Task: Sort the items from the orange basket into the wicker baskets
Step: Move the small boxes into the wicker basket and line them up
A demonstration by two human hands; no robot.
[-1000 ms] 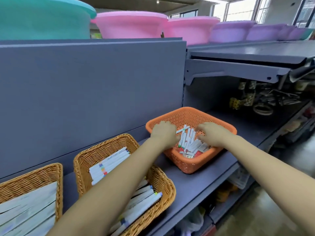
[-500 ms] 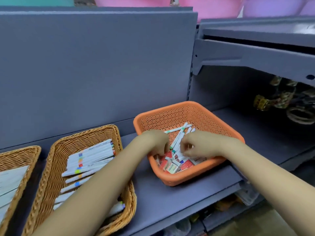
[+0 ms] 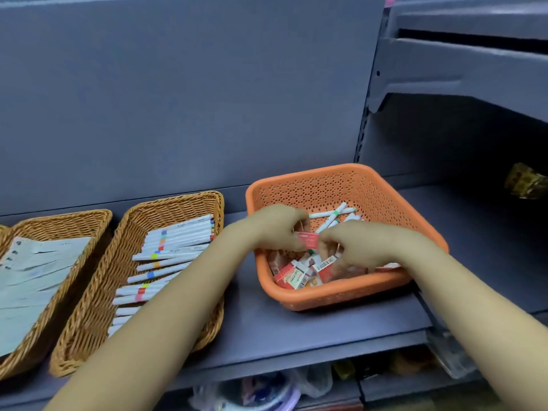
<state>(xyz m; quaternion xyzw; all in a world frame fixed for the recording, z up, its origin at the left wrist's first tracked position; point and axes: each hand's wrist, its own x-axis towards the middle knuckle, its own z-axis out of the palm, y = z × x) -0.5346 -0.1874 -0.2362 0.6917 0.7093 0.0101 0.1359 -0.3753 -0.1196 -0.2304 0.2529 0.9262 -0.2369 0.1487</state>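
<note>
The orange plastic basket (image 3: 382, 203) stands on the grey shelf and holds white pens (image 3: 332, 215) and several small red packets (image 3: 292, 275). Both my hands are inside it. My left hand (image 3: 274, 226) pinches one small red packet (image 3: 308, 240) just above the pile. My right hand (image 3: 364, 247) is right beside it with curled fingers on the same red packet and the items below. To the left stands a wicker basket (image 3: 166, 207) filled with white pens, and further left another wicker basket (image 3: 65, 221) with pale flat packets.
The grey back panel (image 3: 184, 99) rises behind the baskets. A shelf bracket (image 3: 379, 96) and an upper shelf stick out at the right. Bare shelf (image 3: 296, 324) lies in front of the orange basket. Bagged goods (image 3: 261, 393) sit on the shelf below.
The view has tipped downward and closer. My hands have drawn together in the orange basket and a red packet has come up between them.
</note>
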